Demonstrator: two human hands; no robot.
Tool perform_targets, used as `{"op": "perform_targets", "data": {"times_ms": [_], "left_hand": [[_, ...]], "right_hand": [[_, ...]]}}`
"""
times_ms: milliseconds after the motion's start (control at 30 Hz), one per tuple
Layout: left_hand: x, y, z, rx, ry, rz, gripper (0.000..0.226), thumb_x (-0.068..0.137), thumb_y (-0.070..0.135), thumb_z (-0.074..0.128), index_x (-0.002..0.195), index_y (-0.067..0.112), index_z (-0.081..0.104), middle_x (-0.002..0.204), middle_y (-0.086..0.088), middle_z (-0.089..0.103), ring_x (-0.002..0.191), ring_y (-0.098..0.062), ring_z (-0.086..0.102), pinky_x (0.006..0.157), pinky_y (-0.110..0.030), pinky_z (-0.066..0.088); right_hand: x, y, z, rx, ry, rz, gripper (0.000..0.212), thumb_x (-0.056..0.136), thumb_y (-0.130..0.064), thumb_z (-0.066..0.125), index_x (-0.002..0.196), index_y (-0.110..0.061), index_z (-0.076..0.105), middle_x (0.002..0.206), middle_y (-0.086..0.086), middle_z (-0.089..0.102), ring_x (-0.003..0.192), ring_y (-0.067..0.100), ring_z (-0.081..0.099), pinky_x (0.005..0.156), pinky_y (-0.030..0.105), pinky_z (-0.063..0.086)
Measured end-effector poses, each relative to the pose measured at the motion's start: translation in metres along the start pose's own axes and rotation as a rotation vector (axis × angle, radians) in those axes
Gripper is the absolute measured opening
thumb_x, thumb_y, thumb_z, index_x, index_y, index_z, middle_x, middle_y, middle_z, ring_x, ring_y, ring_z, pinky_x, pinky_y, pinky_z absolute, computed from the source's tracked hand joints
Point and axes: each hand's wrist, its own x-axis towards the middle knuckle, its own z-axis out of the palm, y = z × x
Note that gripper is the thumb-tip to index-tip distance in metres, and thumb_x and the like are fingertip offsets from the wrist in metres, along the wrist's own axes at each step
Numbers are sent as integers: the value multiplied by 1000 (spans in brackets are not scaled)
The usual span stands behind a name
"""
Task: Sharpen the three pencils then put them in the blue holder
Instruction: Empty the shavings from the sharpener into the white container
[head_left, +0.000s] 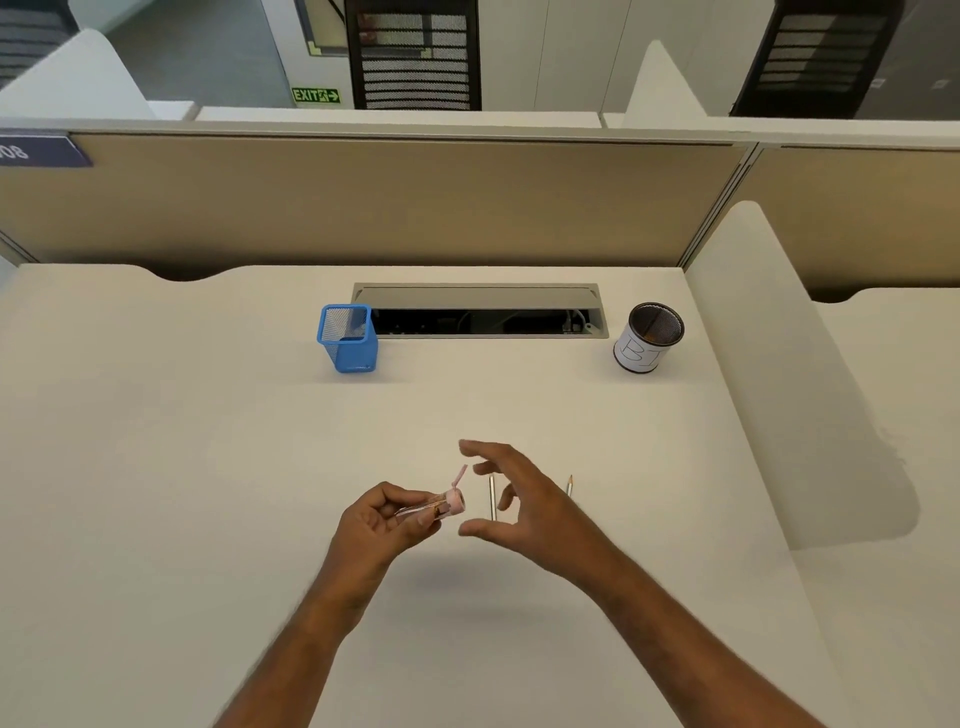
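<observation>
My left hand grips a small pink sharpener with a clear shavings tube, its pink lid flipped up. My right hand hovers just to the right of it, fingers spread, holding nothing. One pencil lies on the desk under my right fingers, pointing away from me. A second pencil shows just past my right hand, mostly hidden by it. The blue mesh holder stands at the back left of the desk and looks empty. No third pencil is visible.
A round black mesh cup with a white label stands at the back right. An open cable tray is recessed in the desk between the two holders. A partition wall closes the back, a white divider the right.
</observation>
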Motion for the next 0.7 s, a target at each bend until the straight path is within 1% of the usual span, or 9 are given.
{"op": "perform_targets", "data": {"times_ms": [133,233,300,333,400,467,533,600,700], "left_hand": [[-3,5,12,-31,-38,-1,32,87,12,83,111,-5,70,115,-20,83,112,-36,80,100,-42,65],[-5,5,20,-68,-47,-7,33,86,15,83,109,-5,69,115,-21,82,111,-38,80,101,-45,65],[-6,7,25,-81,-57,-10,34,87,16,83,109,-5,69,116,-22,82,112,-38,80,101,-44,65],[-7,9,28,-84,-64,-13,35,87,17,83,109,-6,69,116,-22,82,113,-38,80,102,-44,65],[-8,11,33,-86,-81,-19,39,86,21,89,108,-5,70,116,-22,82,114,-38,79,101,-44,64],[-7,13,37,-93,-86,-24,49,82,28,95,108,-5,70,116,-22,81,114,-39,79,99,-41,65],[-5,12,39,-101,-91,-24,56,76,32,93,109,-7,69,117,-23,81,115,-40,79,98,-40,66],[-3,13,42,-100,-104,-15,56,76,30,93,109,-8,69,118,-23,81,115,-41,78,97,-40,66],[0,14,47,-91,-113,-7,46,85,20,94,109,-9,69,118,-22,81,116,-42,78,98,-41,65]], "right_hand": [[-5,-3,-1,-35,105,-51,43,93,-39,79,131,-37,61,127,-23,63,120,11,61,84,29,55],[-10,-6,-2,17,211,-38,26,94,-38,79,116,-30,69,114,-21,67,110,10,66,79,27,57],[-14,-9,-3,57,240,-14,14,97,-36,76,107,-27,73,109,-18,70,105,10,68,77,24,57],[-16,-10,-2,77,246,-7,10,99,-34,75,105,-26,74,107,-16,72,104,11,69,77,26,57],[-19,-10,-2,110,263,-1,8,100,-32,73,103,-25,77,104,-13,73,105,14,71,75,27,59],[-20,-10,-2,137,301,-1,7,100,-28,74,103,-24,79,103,-11,74,103,14,72,71,23,59],[-22,-9,-2,180,347,10,6,98,-25,76,103,-25,80,102,-10,74,96,15,73,66,22,58],[-23,-9,0,245,399,33,9,97,-21,78,101,-27,83,101,-9,76,92,18,74,64,29,60],[-23,-6,4,324,467,65,14,95,-16,80,100,-28,85,102,-8,77,96,22,75,69,43,64]]}}
